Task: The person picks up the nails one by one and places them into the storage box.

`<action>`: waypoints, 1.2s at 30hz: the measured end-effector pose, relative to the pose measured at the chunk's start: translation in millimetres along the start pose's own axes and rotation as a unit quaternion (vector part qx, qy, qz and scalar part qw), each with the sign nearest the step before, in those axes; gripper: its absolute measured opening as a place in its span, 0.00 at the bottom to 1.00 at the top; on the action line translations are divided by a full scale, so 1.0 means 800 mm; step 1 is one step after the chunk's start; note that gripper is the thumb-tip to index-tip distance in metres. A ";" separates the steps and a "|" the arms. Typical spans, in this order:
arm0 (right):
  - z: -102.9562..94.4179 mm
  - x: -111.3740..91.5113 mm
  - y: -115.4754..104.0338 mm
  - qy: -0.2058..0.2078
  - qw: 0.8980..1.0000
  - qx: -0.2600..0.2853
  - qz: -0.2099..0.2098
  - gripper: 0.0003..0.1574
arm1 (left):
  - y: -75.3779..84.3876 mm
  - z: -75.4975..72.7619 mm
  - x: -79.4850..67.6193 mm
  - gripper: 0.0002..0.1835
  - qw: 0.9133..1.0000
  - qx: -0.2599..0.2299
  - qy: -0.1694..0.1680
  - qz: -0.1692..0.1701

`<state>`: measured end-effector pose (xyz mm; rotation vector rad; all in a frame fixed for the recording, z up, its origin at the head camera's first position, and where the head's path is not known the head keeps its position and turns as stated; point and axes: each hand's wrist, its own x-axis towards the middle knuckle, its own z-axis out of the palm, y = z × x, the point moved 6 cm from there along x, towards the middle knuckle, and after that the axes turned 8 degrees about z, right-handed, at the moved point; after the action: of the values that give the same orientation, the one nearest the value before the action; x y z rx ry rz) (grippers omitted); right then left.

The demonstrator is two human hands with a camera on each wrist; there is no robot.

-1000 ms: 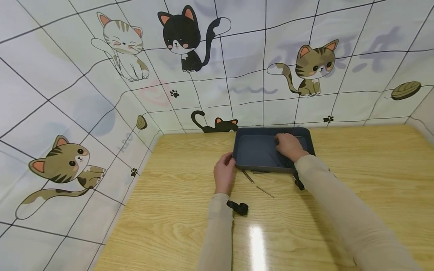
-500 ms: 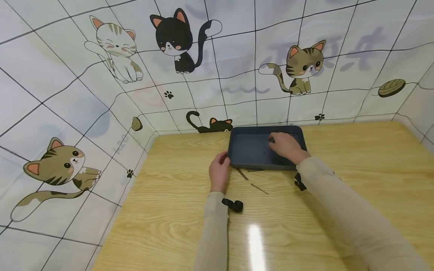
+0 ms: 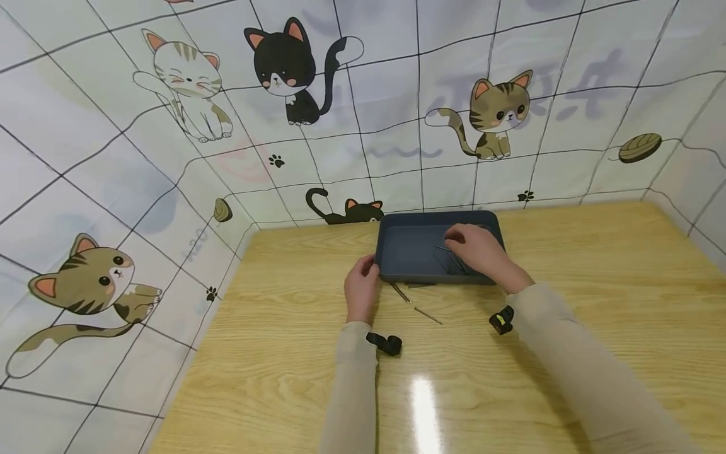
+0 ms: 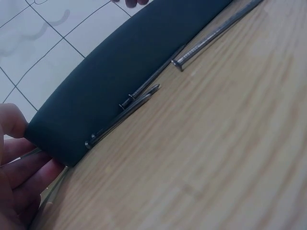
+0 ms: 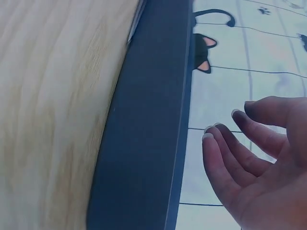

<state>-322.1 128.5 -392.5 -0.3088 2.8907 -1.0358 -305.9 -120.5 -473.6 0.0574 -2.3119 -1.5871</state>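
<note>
A dark blue rectangular tray (image 3: 405,246) stands on the wooden table against the wall. My left hand (image 3: 361,290) holds its front left corner; in the left wrist view the thumb and curled fingers lie about that corner. My right hand (image 3: 479,252) hovers over the tray's right half, fingers loosely bent and nothing visible between them. Its fingertips look dark in the right wrist view. Several thin metal nails (image 3: 441,261) lie in the tray below it, partly hidden by the hand. Outside the front wall, a loose nail (image 4: 216,36) and several more nails (image 4: 122,117) lie on the table.
The wooden table (image 3: 272,353) reaches to a wall covering (image 3: 397,145) with cat drawings at the back and left. A black wrist camera (image 3: 386,343) sits on the left sleeve and another wrist camera (image 3: 501,320) on the right.
My right hand has drawn back and up slightly from the nails, showing more of them. My left hand stays at the tray corner. The whole head view has shifted a little.
</note>
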 end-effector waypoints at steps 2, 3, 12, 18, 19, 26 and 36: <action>-0.001 -0.007 -0.001 0.006 1.000 0.018 0.002 0.20 | 0.001 0.001 0.001 0.16 1.000 0.001 -0.001 -0.001; -0.001 -0.011 -0.001 0.010 1.000 0.028 0.002 0.20 | 0.001 0.001 0.001 0.16 1.000 0.002 -0.001 0.000; 0.015 -0.040 -0.004 0.015 0.996 0.086 0.014 0.23 | -0.003 0.001 -0.002 0.16 1.000 0.007 0.004 -0.003; 0.024 -0.054 -0.006 0.017 0.993 0.113 0.021 0.23 | -0.004 0.003 -0.004 0.16 1.000 0.005 0.004 -0.008; 0.025 -0.056 -0.007 0.016 0.993 0.117 0.023 0.23 | -0.004 0.003 -0.004 0.16 1.000 0.003 0.003 -0.007; 0.030 -0.063 -0.015 0.013 0.991 0.128 0.017 0.22 | -0.002 -0.001 -0.001 0.16 1.000 0.002 0.006 -0.005; 0.046 -0.064 -0.019 -0.009 0.995 0.097 0.000 0.19 | -0.001 -0.004 0.001 0.16 1.000 0.010 0.004 0.002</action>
<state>-265.0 104.5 -412.5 -0.3054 2.7456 -1.2941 -305.6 -123.6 -473.4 0.0636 -2.3212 -1.5603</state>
